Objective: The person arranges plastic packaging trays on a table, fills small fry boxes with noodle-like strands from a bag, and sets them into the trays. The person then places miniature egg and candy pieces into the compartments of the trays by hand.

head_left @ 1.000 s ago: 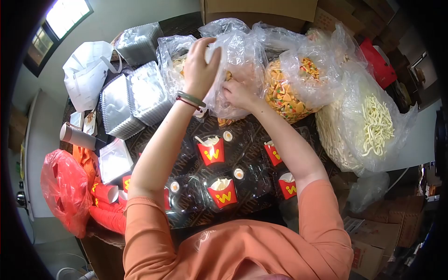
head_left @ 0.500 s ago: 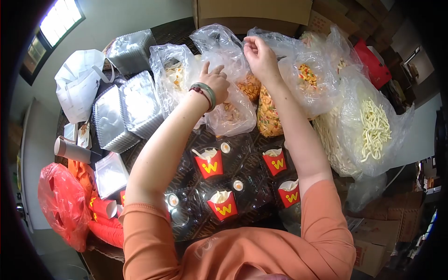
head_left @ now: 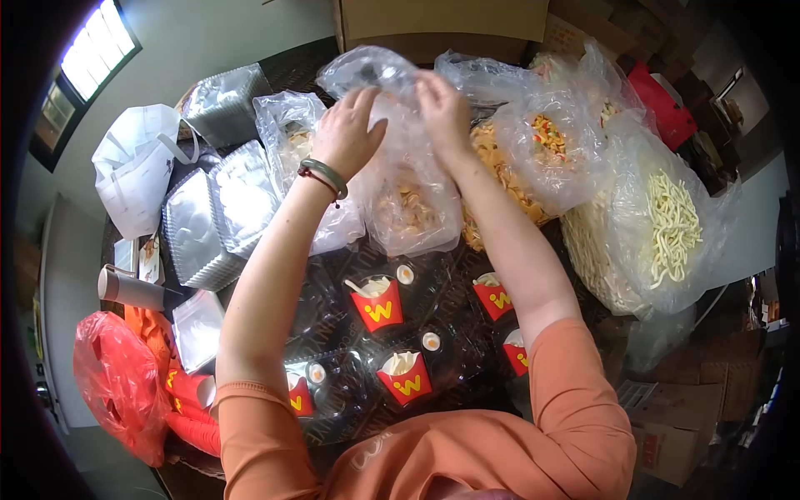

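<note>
My left hand (head_left: 348, 137), with bracelets at the wrist, is over the left side of a clear plastic bag (head_left: 412, 208) that holds small tan-orange pieces. Its fingers are spread and the thumb stands apart. My right hand (head_left: 442, 112) is at the top right of the same bag, fingers bent together against the thin plastic; what they pinch is too small to make out. Below the bag, red cartons (head_left: 377, 304) with a yellow mark and white fry-shaped pieces lie in clear trays, with small egg-like discs (head_left: 405, 274) beside them.
Clear container stacks (head_left: 200, 229) and a white bag (head_left: 137, 162) are on the left, above a red plastic bag (head_left: 117, 383). On the right are bags of orange pieces (head_left: 550, 137) and pale strands (head_left: 673, 225). A cardboard box (head_left: 442, 21) stands behind.
The bag of tan-orange pieces has come nearer and lies more stretched out. My left hand has moved up and left; my right hand has moved slightly left and down onto the plastic.
</note>
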### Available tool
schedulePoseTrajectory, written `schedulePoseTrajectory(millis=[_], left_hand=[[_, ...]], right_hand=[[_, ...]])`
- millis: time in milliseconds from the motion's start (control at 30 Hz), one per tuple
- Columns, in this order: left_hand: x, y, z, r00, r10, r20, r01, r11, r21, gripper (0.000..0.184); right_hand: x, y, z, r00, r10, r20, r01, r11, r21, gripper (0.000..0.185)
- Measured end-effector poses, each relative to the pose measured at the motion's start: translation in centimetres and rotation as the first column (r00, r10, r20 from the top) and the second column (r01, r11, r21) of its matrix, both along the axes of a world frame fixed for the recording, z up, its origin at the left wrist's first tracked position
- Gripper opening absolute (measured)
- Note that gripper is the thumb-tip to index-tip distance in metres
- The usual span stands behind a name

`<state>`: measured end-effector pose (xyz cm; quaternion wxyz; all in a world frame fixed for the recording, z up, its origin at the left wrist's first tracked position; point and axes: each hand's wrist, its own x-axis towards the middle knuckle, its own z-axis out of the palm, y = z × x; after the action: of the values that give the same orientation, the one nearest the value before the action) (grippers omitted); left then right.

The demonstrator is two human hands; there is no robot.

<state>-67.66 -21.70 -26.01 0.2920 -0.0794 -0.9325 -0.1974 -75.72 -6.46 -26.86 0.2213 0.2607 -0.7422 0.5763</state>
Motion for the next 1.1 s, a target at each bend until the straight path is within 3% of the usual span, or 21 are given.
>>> schedulePoseTrajectory(millis=[33,67,100,133,167,200,233,267,300,333,400,433,500,567,600,700,733,800,867,1000,1100], left_hand=[[0.1,-0.2,-0.9,0.998,-0.006,-0.062,-0.003,0.988,-0.152,0.040],[0.0,-0.5,-2.0,0.992,-0.022,-0.123,-0.016,0.954,-0.300,0.040],[0.1,-0.6,-2.4,1.000,-0.014,-0.003,0.012,0.957,-0.290,0.036],[0.2,-0.6,-2.0,1.000,-0.011,-0.008,0.008,0.958,-0.287,0.036],[0.4,-0.5,-1.5,0.991,0.027,0.132,0.018,0.944,-0.329,0.033],[0.6,-0.2,-1.1,0.961,0.069,0.269,0.036,0.929,-0.368,0.030],[0.6,0.0,-1.1,0.962,0.072,0.265,0.032,0.930,-0.366,0.030],[0.7,0.2,-1.1,0.964,0.072,0.255,0.032,0.923,-0.383,0.026],[0.8,0.3,-1.2,0.966,0.072,0.248,0.035,0.915,-0.402,0.023],[0.9,0.4,-1.4,0.964,0.070,0.256,0.041,0.914,-0.404,0.023],[0.9,0.6,-1.6,0.961,0.084,0.262,0.038,0.903,-0.429,0.022],[1.0,0.6,-1.9,0.970,0.078,0.230,0.030,0.902,-0.431,0.022],[1.5,0.9,-2.0,0.966,0.101,0.240,0.019,0.892,-0.452,0.023],[1.8,0.8,-2.1,0.965,0.110,0.238,0.009,0.894,-0.447,0.023],[1.7,0.8,-2.1,0.966,0.108,0.233,0.005,0.899,-0.439,0.023],[1.7,0.5,-2.4,0.970,0.091,0.228,0.007,0.918,-0.397,0.023],[1.7,0.7,-2.4,0.970,0.085,0.226,0.013,0.917,-0.399,0.023],[1.6,0.7,-2.5,0.972,0.082,0.222,0.013,0.918,-0.397,0.022],[1.5,0.9,-2.4,0.968,0.104,0.228,0.000,0.910,-0.414,0.022],[1.6,0.6,-2.5,0.964,0.109,0.244,0.005,0.905,-0.426,0.023],[1.2,0.2,-3.1,0.993,0.052,0.105,-0.007,0.920,-0.391,0.023]], right_hand=[[-0.9,1.3,1.8,0.979,-0.038,0.200,0.054,0.996,-0.072,0.018],[-3.7,2.2,1.5,0.991,-0.131,0.039,0.134,0.988,-0.083,0.016],[-5.9,2.5,1.0,0.967,-0.222,-0.124,0.209,0.972,-0.107,0.016],[-5.8,2.2,1.6,0.967,-0.218,-0.129,0.205,0.973,-0.104,0.016],[-5.3,1.9,2.8,0.808,-0.359,-0.467,0.379,0.924,-0.056,0.019],[-4.7,1.6,4.0,0.526,-0.409,-0.746,0.543,0.836,-0.076,0.024],[-3.7,0.4,4.9,0.532,-0.285,-0.797,0.392,0.918,-0.067,0.027],[-1.7,-0.8,5.2,0.742,-0.030,-0.669,0.131,0.986,0.101,0.024],[0.0,-2.1,5.0,0.846,0.247,-0.472,-0.166,0.964,0.207,0.022],[-0.2,-3.4,4.1,0.914,0.330,-0.235,-0.240,0.909,0.342,0.019],[-4.9,-6.1,-0.2,0.995,0.069,0.072,-0.098,0.797,0.596,0.022],[-6.3,-6.0,-0.7,0.986,-0.103,0.131,-0.039,0.621,0.783,0.031],[-10.3,-4.7,-2.9,0.983,0.013,0.181,-0.170,0.421,0.891,0.037],[-11.5,-3.7,-3.6,0.934,-0.146,0.326,-0.210,0.515,0.831,0.042],[-12.0,-4.0,-3.8,0.938,-0.137,0.320,-0.208,0.516,0.831,0.042],[-13.5,-4.7,-7.9,0.820,0.060,0.569,-0.407,0.760,0.507,0.049],[-15.4,-5.1,-10.5,0.818,0.053,0.573,-0.406,0.758,0.510,0.049],[-20.1,-5.7,-15.0,0.657,0.232,0.717,-0.605,0.730,0.318,0.077],[-18.5,-4.8,-14.7,0.681,0.210,0.702,-0.580,0.740,0.340,0.076],[-15.3,-6.4,-11.9,0.845,0.078,0.529,-0.360,0.815,0.455,0.072],[-14.6,-7.9,-10.4,0.905,-0.018,0.426,-0.226,0.827,0.515,0.069]])
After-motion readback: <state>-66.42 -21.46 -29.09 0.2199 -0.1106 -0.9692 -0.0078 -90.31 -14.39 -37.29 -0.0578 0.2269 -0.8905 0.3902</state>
